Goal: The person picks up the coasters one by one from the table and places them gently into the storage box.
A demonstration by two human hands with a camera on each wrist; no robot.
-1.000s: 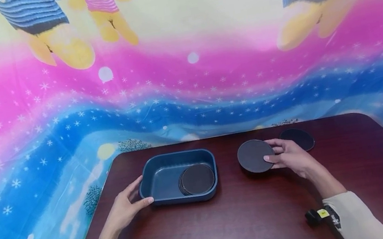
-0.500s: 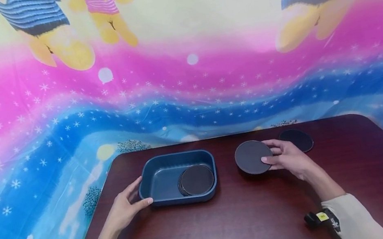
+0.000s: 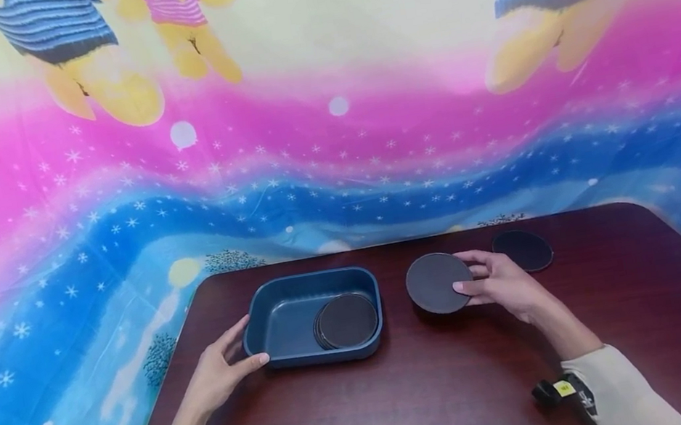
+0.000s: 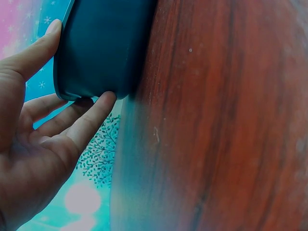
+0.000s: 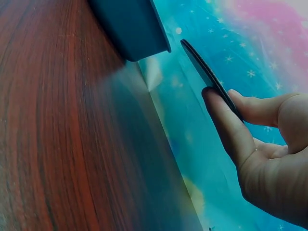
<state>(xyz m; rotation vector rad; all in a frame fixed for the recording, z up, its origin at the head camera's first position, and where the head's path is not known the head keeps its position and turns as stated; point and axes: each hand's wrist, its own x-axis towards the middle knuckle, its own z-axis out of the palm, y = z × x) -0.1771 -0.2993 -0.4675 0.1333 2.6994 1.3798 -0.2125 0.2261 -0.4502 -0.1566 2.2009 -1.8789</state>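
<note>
My left hand (image 3: 218, 366) holds the left end of a dark blue rectangular tub (image 3: 283, 362), thumb at its front corner and fingers against the end wall. The left wrist view shows these fingertips touching the tub's wall (image 4: 96, 53). Inside the tub, at its right end, lies a small stack of round black coasters (image 3: 348, 320). My right hand (image 3: 504, 287) pinches another round dark coaster (image 3: 433, 283) by its right edge, just right of the tub. In the right wrist view this thin coaster (image 5: 211, 77) is tilted above the table, between thumb and fingers.
One more black coaster (image 3: 523, 250) lies on the reddish-brown table (image 3: 370, 413), behind my right hand near the far edge. A printed cloth (image 3: 330, 140) hangs behind the table.
My right hand has carried its coaster a little left, toward the tub. My left hand stays at the tub's end, and the whole head view has shifted slightly.
</note>
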